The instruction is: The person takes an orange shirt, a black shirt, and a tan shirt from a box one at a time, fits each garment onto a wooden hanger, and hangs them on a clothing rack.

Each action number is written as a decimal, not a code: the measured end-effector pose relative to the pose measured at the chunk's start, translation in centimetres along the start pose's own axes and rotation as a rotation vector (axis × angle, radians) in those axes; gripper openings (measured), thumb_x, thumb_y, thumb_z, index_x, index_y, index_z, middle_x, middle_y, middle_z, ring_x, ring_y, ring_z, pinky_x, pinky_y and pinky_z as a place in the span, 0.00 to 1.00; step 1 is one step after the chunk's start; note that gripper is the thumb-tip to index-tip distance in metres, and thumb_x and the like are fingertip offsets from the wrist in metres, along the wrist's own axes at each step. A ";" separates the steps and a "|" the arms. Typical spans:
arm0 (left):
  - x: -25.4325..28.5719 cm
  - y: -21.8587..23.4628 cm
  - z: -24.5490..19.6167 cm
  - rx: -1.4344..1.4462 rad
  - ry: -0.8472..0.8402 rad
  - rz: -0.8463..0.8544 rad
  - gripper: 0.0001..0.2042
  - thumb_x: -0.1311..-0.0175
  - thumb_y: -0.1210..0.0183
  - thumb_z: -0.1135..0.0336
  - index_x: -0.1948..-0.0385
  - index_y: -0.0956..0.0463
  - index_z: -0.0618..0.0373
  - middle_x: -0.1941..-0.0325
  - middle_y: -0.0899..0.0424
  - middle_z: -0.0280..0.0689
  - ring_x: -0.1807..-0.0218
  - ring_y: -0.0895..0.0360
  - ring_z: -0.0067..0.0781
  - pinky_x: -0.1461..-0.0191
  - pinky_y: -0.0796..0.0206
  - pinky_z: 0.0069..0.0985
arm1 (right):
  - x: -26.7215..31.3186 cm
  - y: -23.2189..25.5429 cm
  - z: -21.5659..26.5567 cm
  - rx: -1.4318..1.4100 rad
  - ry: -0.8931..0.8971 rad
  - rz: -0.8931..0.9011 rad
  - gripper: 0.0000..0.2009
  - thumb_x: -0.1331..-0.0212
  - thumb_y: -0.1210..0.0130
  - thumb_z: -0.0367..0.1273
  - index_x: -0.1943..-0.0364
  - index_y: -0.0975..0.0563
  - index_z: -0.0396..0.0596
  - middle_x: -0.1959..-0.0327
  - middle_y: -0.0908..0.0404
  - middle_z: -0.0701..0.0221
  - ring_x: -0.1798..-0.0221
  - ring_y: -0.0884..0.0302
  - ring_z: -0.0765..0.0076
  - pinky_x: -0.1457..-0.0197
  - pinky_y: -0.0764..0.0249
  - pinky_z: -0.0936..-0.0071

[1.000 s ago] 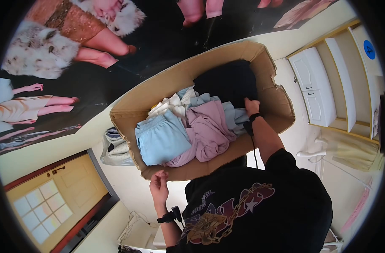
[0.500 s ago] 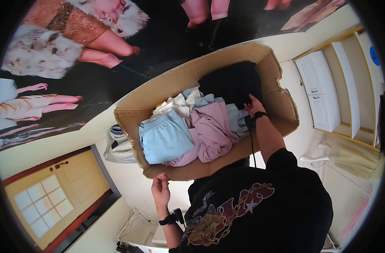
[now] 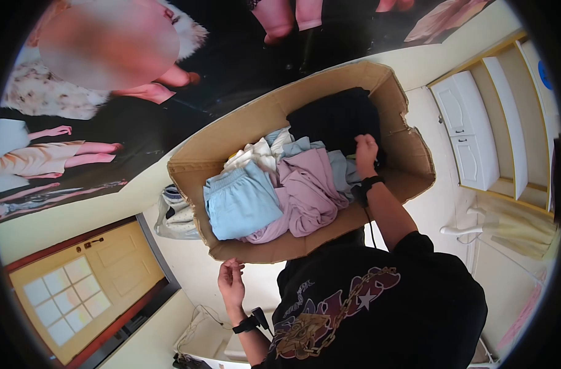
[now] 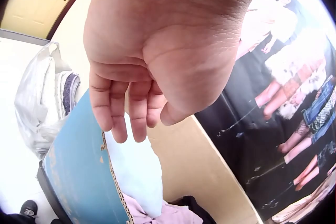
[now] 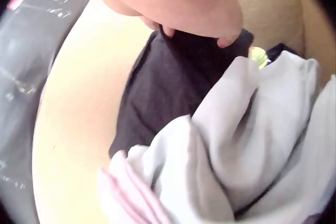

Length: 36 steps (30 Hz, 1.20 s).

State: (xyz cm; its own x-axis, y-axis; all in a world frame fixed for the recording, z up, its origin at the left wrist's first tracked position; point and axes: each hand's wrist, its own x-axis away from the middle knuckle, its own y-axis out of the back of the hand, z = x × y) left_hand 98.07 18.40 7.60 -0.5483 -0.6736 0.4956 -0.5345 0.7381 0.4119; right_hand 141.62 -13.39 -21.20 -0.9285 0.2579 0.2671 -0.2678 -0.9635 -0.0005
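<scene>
A cardboard box (image 3: 219,138) holds clothes: light blue folded shorts (image 3: 240,200), a mauve garment (image 3: 305,181), white and pale blue pieces, and a black garment (image 3: 335,117) at its right end. My right hand (image 3: 366,154) grips the black cloth (image 5: 163,87) near the grey-blue garment (image 5: 236,129); in the right wrist view the cloth rises in a fold to the fingertips. My left hand (image 3: 232,286) is beside the box's near left corner, holding nothing. In the left wrist view the left hand (image 4: 157,56) hangs with relaxed fingers over the box edge.
A clear plastic bag of folded cloth (image 3: 177,215) lies left of the box. Behind it are a yellow door (image 3: 117,258) and a large dark poster (image 3: 231,74). White shelves (image 3: 508,123) and a pale yellow garment (image 3: 514,230) are on the right.
My right hand's fingers, spread over the black garment half a second ago, have closed on it. The left hand has hardly moved beside the box corner.
</scene>
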 end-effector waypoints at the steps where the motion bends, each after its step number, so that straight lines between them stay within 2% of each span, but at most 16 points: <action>1: 0.0 -0.2 0.1 -0.001 -0.001 0.001 0.12 0.16 0.44 0.61 0.44 0.22 0.59 0.52 0.11 0.37 0.52 0.14 0.28 0.48 0.22 0.27 | 0.3 -0.8 0.2 0.085 0.111 0.141 0.07 0.35 0.35 0.32 0.61 0.23 0.47 0.68 0.25 0.76 0.64 0.28 0.76 0.52 0.28 0.73; 5: 0.2 -0.9 0.2 0.006 -0.011 0.032 0.12 0.16 0.44 0.61 0.44 0.22 0.59 0.52 0.12 0.37 0.52 0.14 0.28 0.48 0.23 0.27 | 2.4 -6.5 4.4 -0.290 0.102 0.150 0.20 0.36 0.27 0.37 0.52 0.26 0.43 0.60 0.23 0.70 0.56 0.25 0.73 0.45 0.25 0.72; 7: 0.6 -1.2 0.1 0.009 -0.012 0.033 0.12 0.16 0.44 0.61 0.44 0.22 0.59 0.52 0.11 0.37 0.52 0.14 0.28 0.47 0.23 0.27 | 2.5 -7.8 5.1 0.301 0.122 -0.234 0.40 0.47 0.19 0.50 0.43 0.32 0.40 0.43 0.24 0.54 0.41 0.23 0.60 0.33 0.26 0.65; 8: 0.9 -1.3 0.0 0.010 -0.008 0.029 0.12 0.16 0.44 0.61 0.44 0.22 0.59 0.51 0.11 0.37 0.52 0.14 0.28 0.47 0.23 0.27 | 2.2 -7.4 5.8 0.578 -0.076 -0.232 0.59 0.60 0.14 0.57 0.32 0.39 0.33 0.28 0.36 0.41 0.26 0.32 0.47 0.24 0.31 0.58; 9: 1.2 -1.2 0.1 0.011 -0.003 0.023 0.12 0.16 0.44 0.61 0.44 0.22 0.59 0.51 0.11 0.37 0.51 0.15 0.27 0.47 0.23 0.27 | 2.1 -7.0 5.5 0.573 -0.072 -0.224 0.59 0.60 0.14 0.57 0.32 0.39 0.33 0.28 0.36 0.41 0.26 0.32 0.47 0.24 0.31 0.58; 12: 2.2 -1.0 0.6 0.031 0.014 -0.015 0.12 0.16 0.45 0.64 0.43 0.23 0.63 0.51 0.11 0.39 0.50 0.15 0.27 0.44 0.23 0.27 | 1.8 -5.7 3.2 0.549 -0.073 0.072 0.81 0.73 0.13 0.62 0.19 0.56 0.29 0.21 0.44 0.38 0.17 0.46 0.32 0.16 0.43 0.48; 16: 3.7 -1.3 1.4 0.045 0.049 -0.051 0.12 0.16 0.45 0.64 0.43 0.23 0.64 0.50 0.11 0.40 0.50 0.15 0.27 0.43 0.23 0.27 | 2.1 -4.9 1.3 0.666 -0.014 0.138 0.76 0.65 0.14 0.58 0.19 0.56 0.30 0.21 0.43 0.38 0.18 0.42 0.32 0.17 0.40 0.51; 19: 4.7 -1.9 1.5 0.059 0.064 -0.073 0.12 0.16 0.45 0.64 0.43 0.23 0.64 0.50 0.11 0.41 0.49 0.15 0.28 0.43 0.23 0.28 | -0.6 -4.3 -2.2 0.708 0.095 0.039 0.60 0.48 0.20 0.51 0.22 0.46 0.27 0.25 0.32 0.41 0.23 0.33 0.36 0.21 0.33 0.55; 20: 4.9 -2.1 1.3 0.063 0.064 -0.081 0.12 0.16 0.45 0.64 0.43 0.23 0.64 0.50 0.11 0.41 0.49 0.15 0.29 0.43 0.23 0.28 | -2.2 -4.1 -2.9 0.556 -0.014 0.071 0.48 0.41 0.25 0.46 0.26 0.38 0.27 0.29 0.26 0.44 0.26 0.28 0.39 0.23 0.31 0.57; 21: 5.3 -2.2 1.4 0.069 0.065 -0.092 0.12 0.16 0.45 0.64 0.43 0.23 0.64 0.50 0.11 0.41 0.49 0.15 0.29 0.43 0.23 0.28 | -2.5 -4.6 -2.2 0.406 -0.124 0.105 0.37 0.34 0.30 0.40 0.29 0.31 0.27 0.33 0.21 0.46 0.29 0.23 0.42 0.26 0.30 0.58; 22: 5.7 -2.3 1.7 0.077 0.072 -0.107 0.12 0.16 0.45 0.64 0.43 0.23 0.64 0.50 0.11 0.41 0.49 0.15 0.29 0.43 0.23 0.28 | -2.2 -5.1 -1.7 0.411 -0.122 0.124 0.37 0.34 0.30 0.40 0.29 0.31 0.27 0.33 0.21 0.46 0.29 0.23 0.42 0.26 0.30 0.58; 24: 6.4 -2.4 2.4 0.086 0.057 -0.132 0.13 0.16 0.45 0.62 0.42 0.22 0.60 0.50 0.11 0.39 0.50 0.15 0.28 0.46 0.23 0.27 | -1.2 -6.0 0.4 0.156 -0.077 -0.081 0.23 0.27 0.37 0.35 0.37 0.22 0.29 0.36 0.16 0.56 0.34 0.19 0.52 0.29 0.28 0.63; 29: 8.1 -2.1 4.0 0.120 0.057 -0.201 0.13 0.16 0.44 0.61 0.43 0.22 0.61 0.51 0.11 0.39 0.51 0.15 0.28 0.46 0.23 0.27 | 3.3 -7.6 10.7 -0.131 -0.044 0.107 0.20 0.23 0.41 0.31 0.33 0.23 0.35 0.33 0.19 0.70 0.37 0.20 0.67 0.32 0.27 0.68; 32: 9.3 -2.1 4.3 0.168 0.055 -0.257 0.13 0.15 0.44 0.61 0.43 0.22 0.61 0.51 0.11 0.40 0.51 0.15 0.28 0.46 0.22 0.28 | 6.8 -9.5 16.9 -0.242 0.123 0.257 0.20 0.24 0.41 0.29 0.32 0.22 0.39 0.35 0.18 0.71 0.38 0.20 0.70 0.34 0.25 0.69; 35: 10.7 -1.8 4.9 0.238 0.031 -0.309 0.13 0.15 0.45 0.61 0.44 0.22 0.61 0.51 0.11 0.40 0.51 0.14 0.29 0.46 0.21 0.29 | 10.0 -10.2 21.6 -0.035 0.278 0.433 0.21 0.28 0.38 0.27 0.33 0.20 0.43 0.37 0.14 0.66 0.39 0.17 0.63 0.33 0.24 0.66; 36: 11.2 -1.7 5.2 0.271 0.014 -0.322 0.13 0.15 0.45 0.61 0.44 0.22 0.61 0.51 0.11 0.40 0.51 0.14 0.29 0.46 0.21 0.30 | 11.7 -9.8 23.3 0.462 0.855 0.401 0.21 0.29 0.38 0.26 0.33 0.20 0.43 0.38 0.14 0.62 0.38 0.16 0.57 0.32 0.24 0.64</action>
State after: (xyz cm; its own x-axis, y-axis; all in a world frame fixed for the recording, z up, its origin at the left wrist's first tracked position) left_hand 89.50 9.44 8.51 -0.3173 -0.8664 0.3857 -0.8281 0.4513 0.3325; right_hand 139.41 -2.61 4.42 -0.8479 -0.2949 -0.4406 0.0567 -0.8767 0.4777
